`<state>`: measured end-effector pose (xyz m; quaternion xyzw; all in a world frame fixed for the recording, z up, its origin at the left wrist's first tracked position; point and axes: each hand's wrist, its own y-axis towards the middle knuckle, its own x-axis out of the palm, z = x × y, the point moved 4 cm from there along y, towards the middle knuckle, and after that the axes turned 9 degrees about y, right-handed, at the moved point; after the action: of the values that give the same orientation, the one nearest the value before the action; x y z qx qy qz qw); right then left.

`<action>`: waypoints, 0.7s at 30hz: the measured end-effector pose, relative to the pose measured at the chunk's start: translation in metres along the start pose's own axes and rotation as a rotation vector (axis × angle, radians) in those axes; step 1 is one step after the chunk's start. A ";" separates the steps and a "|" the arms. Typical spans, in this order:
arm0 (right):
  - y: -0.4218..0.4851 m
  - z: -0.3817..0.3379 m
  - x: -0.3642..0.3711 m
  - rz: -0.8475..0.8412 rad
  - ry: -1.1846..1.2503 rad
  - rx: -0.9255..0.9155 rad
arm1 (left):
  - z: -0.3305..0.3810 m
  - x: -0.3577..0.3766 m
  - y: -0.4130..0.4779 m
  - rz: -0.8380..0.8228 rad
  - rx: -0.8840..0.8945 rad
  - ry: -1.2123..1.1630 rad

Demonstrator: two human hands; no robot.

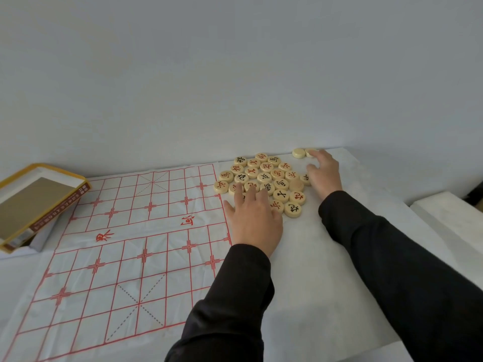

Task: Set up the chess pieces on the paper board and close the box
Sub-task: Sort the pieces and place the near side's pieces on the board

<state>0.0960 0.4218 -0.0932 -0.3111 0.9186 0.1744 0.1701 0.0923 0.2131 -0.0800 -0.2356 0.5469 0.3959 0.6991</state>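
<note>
A white paper board (125, 246) with a red grid lies across the left and middle of the table, with no pieces on it. Several round wooden chess pieces (266, 176) with red or black characters lie in a flat cluster just right of the board's far corner. My left hand (254, 223) lies flat, fingers spread, on the near side of the cluster. My right hand (324, 173) rests at the cluster's right side, its fingers touching one of two blank-faced pieces (299, 153) near the wall. The open yellow box (39, 202) sits tilted at the far left.
A pale wall rises right behind the table. A white block (449, 212) lies at the far right past the table's edge. The box leans on a white insert (41, 241) at the left.
</note>
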 end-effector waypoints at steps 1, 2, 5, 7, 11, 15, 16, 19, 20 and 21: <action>0.004 -0.001 0.002 -0.017 0.017 -0.009 | -0.001 -0.001 0.000 0.013 -0.009 -0.004; 0.008 -0.002 0.004 -0.027 0.040 -0.013 | -0.002 -0.002 0.001 0.025 -0.019 -0.007; 0.020 -0.002 0.010 -0.049 0.017 -0.045 | 0.000 -0.002 0.001 0.031 -0.020 0.004; 0.027 -0.004 0.016 -0.079 -0.044 -0.068 | 0.000 0.001 0.002 0.029 -0.015 0.008; 0.023 -0.007 0.014 -0.033 -0.038 -0.110 | -0.006 0.004 0.005 0.018 -0.048 -0.013; 0.016 0.002 0.007 0.006 -0.029 -0.080 | -0.006 0.003 0.006 0.026 -0.045 -0.026; 0.014 0.004 0.006 0.004 -0.062 -0.065 | -0.006 0.003 0.005 0.023 -0.047 -0.027; 0.016 0.008 0.007 -0.012 -0.132 -0.002 | -0.006 0.003 0.005 0.026 -0.052 -0.027; 0.018 0.007 0.007 -0.010 -0.160 0.038 | -0.005 0.003 0.005 0.027 -0.050 -0.027; 0.019 0.007 0.008 0.000 -0.190 0.082 | -0.004 0.003 0.005 0.027 -0.047 -0.026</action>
<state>0.0798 0.4347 -0.0988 -0.2861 0.9046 0.1655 0.2692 0.0860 0.2137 -0.0833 -0.2392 0.5314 0.4209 0.6951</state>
